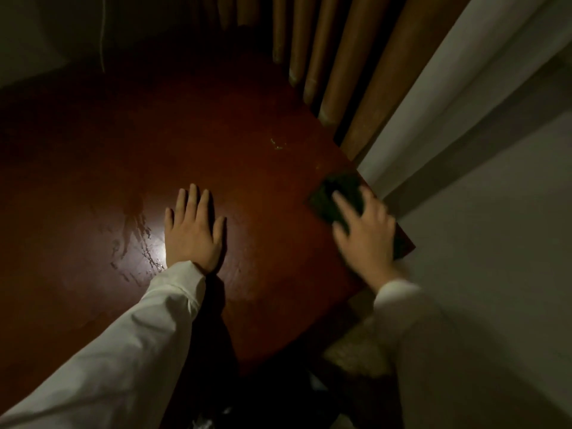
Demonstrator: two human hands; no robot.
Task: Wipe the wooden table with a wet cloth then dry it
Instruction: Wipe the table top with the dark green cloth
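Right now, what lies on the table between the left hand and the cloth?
Head view: only bare tabletop lies between left hand and cloth.

This looks like a room in a home, dimly lit. A dark red-brown wooden worktop (247,125) with a glossy finish stands pushed into a corner beside plain pale walls (495,181). Tan curtains (356,72) hang in long folds down to its far edge. A light cord (102,32) trails down the shadowed wall at the back, probably a cable, though the gloom hides it.
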